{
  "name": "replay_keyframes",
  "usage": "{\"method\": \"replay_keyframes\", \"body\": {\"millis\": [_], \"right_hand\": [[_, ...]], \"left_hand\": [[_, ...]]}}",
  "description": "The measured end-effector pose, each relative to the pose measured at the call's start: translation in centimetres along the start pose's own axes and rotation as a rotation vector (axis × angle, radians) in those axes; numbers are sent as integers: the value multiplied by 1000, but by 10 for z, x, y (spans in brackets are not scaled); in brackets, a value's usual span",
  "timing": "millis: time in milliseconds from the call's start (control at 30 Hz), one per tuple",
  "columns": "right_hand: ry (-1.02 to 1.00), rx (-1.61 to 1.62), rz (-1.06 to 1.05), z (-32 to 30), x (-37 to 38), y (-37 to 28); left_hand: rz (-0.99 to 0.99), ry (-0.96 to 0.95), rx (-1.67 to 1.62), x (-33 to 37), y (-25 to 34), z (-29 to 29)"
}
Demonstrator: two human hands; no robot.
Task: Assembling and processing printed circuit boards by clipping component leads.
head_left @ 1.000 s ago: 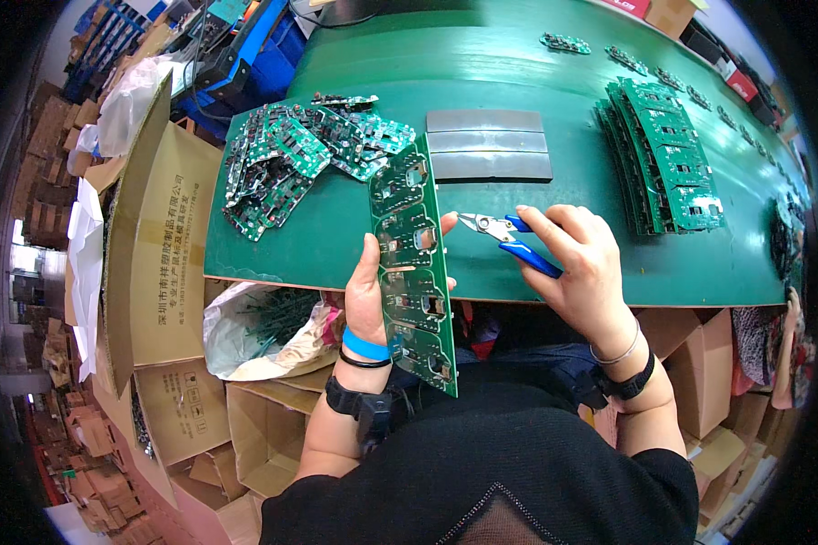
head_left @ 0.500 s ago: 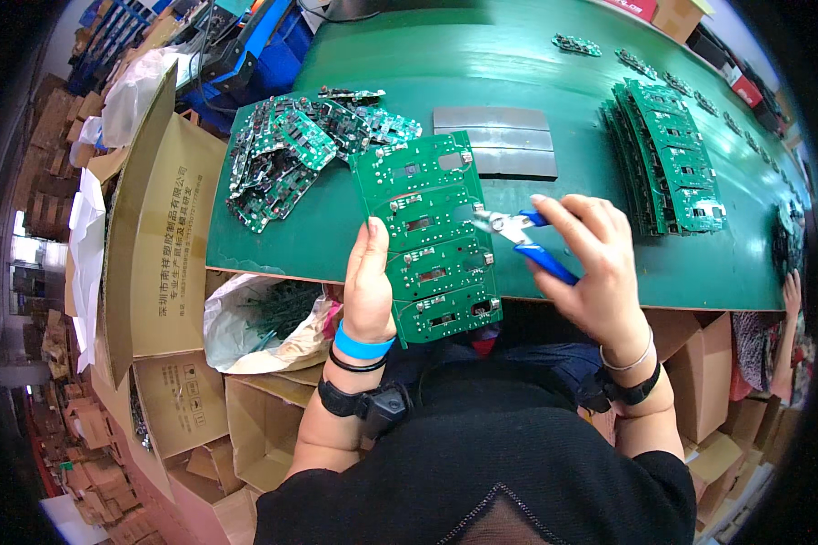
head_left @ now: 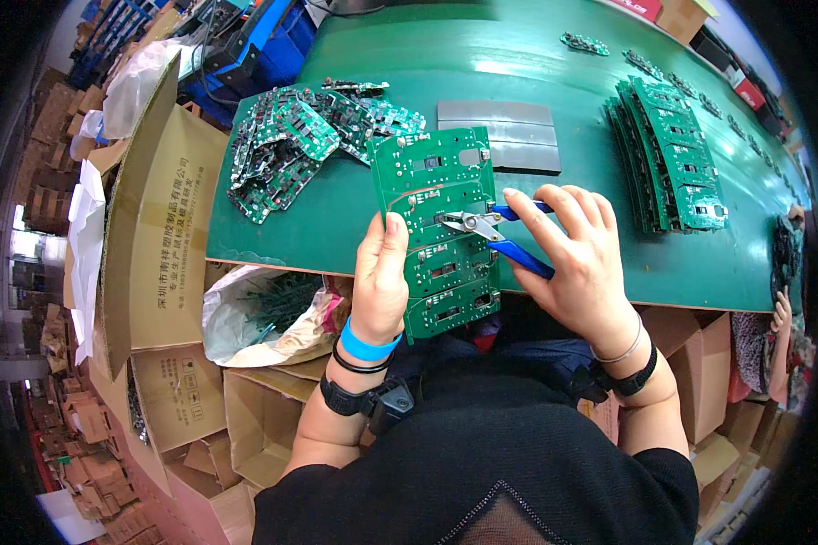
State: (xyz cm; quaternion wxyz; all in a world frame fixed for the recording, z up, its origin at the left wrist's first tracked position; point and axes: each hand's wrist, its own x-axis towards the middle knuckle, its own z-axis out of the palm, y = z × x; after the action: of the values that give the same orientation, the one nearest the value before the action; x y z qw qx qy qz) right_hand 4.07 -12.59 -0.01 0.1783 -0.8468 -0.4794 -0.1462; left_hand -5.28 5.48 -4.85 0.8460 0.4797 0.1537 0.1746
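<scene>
A green circuit board panel [head_left: 454, 291], made up of several joined boards, is gripped along its left edge by my left hand [head_left: 379, 277], thumb on its face. It stands tilted over the table's front edge. My right hand [head_left: 573, 259] is closed round blue-handled cutting pliers [head_left: 518, 254], whose handles are spread. The plier jaws lie over the panel's face, near a slot in its second board from the top; whether they touch it I cannot tell.
Loose circuit boards [head_left: 291, 145] are heaped at the left of the green table [head_left: 382, 54]. Behind the panel lie grey blocks [head_left: 509, 136]. Stacked panels [head_left: 668, 154] stand at right. A cardboard box [head_left: 168, 236] and a white bag [head_left: 232, 318] are left; another person's hand [head_left: 781, 312] is far right.
The pliers have moved left, from the panel's right edge to over its face. My left hand and the panel have shifted slightly right.
</scene>
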Motion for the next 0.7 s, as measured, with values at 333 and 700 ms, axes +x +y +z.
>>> {"method": "replay_keyframes", "body": {"millis": [333, 700], "right_hand": [[-23, -63, -10, -2, -1, -1], [-3, -24, -23, 4, -3, 2]], "left_hand": [[108, -14, 132, -2, 1, 4], [50, 45, 112, 1, 2, 5]]}}
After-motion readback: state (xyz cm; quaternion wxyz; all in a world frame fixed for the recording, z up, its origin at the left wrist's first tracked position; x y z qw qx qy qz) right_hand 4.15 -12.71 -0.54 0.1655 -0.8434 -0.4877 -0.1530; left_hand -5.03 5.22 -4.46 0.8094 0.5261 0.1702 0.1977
